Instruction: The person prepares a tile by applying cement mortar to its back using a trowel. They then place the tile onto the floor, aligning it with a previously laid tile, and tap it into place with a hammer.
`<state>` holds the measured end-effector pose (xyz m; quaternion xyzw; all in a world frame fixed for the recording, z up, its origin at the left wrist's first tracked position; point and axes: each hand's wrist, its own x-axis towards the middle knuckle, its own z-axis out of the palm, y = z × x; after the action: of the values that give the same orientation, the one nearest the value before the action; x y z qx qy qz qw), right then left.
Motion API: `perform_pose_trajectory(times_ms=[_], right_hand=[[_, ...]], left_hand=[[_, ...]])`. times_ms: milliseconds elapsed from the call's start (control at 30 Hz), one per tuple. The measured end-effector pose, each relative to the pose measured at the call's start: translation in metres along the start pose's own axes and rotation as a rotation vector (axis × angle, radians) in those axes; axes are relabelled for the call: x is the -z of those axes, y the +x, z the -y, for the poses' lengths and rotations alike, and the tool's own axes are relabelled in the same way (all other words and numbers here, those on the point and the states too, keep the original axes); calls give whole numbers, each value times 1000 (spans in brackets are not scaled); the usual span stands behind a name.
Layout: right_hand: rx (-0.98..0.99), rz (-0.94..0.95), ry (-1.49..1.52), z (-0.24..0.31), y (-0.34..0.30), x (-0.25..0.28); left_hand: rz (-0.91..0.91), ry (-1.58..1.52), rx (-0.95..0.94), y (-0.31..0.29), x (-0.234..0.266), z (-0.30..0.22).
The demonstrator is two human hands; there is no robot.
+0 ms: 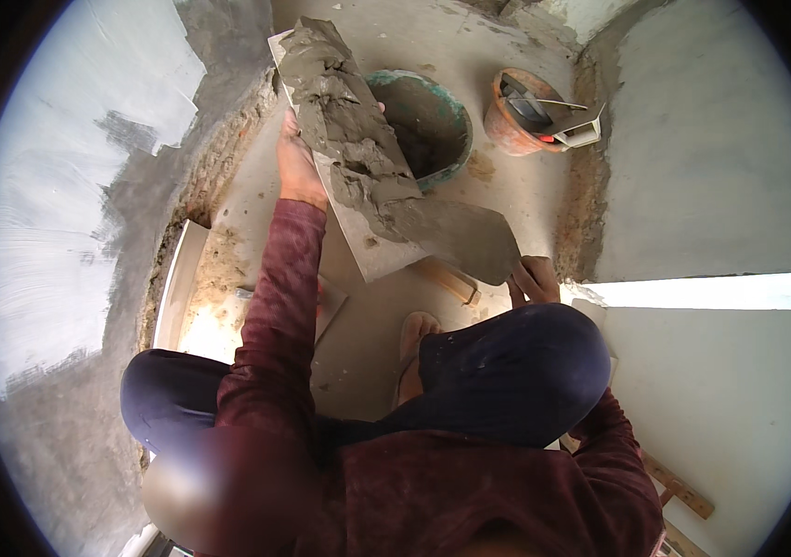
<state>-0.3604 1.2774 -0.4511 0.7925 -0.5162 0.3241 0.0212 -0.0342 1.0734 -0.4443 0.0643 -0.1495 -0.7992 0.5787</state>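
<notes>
My left hand (301,167) is closed around a long, pale flat plastering board (368,255), held tilted in front of me with most of its fingers hidden beneath it. Thick, ridged wet grey mortar (340,121) covers much of the board. On the right, the fingers of my right hand (537,280) are wrapped round the handle end of a trowel, its handle mostly hidden. The trowel's broad blade (474,239), smeared with grey mortar, lies against the near end of the mortar on the board.
Beyond the board stands a teal-rimmed tub (460,116) coated with mortar. Right of it, an orange bucket (512,135) holds tools. A wooden piece (451,281) and a flat board (329,311) lie on the floor near my bare foot (417,334). Plastered walls (711,148) close in both sides.
</notes>
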Motion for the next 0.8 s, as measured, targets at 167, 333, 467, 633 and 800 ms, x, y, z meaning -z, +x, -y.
perform_pose_trajectory(times_ms=[167,333,467,633,800], right_hand=[[-36,-46,-32,-9,-19,10],[-121,1,226,-10,-5,55],[107,61,-70,17,72,48],[188,203,-139,10,86,54],[55,94,40,1,64,60]], left_hand=[[-30,-58,-6,2,3,0],[10,-94,90,-7,-17,3],[-49,-35,52,-6,-13,3],[-84,-41,22,-2,1,7],[-133,7,-7,-2,-7,4]])
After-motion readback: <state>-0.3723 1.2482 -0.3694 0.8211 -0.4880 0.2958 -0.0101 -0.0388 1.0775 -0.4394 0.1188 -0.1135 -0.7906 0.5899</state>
